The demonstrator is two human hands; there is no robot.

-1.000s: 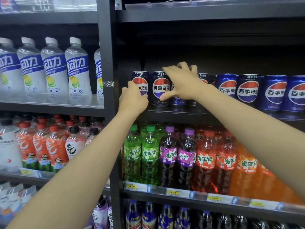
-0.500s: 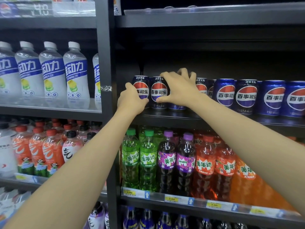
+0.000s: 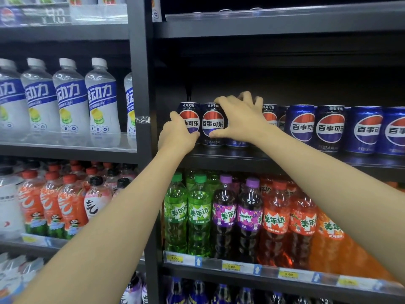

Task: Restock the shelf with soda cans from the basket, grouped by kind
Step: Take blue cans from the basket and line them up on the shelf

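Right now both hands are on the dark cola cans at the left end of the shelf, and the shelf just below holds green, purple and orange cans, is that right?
Not quite. The head view shows bottles on the shelf below, not cans: green, purple and orange. The rest holds: the left hand and right hand are on the dark cola cans at the left end.

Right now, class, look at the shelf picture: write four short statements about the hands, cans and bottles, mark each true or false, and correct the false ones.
1. The left hand touches the leftmost dark Pepsi can. True.
2. The right hand holds a green bottle. False: it reaches over the Pepsi cans.
3. The green Mirinda bottles stand on the shelf below the cans. True.
4. The bright blue Pepsi cans stand left of the dark ones. False: they stand to the right.
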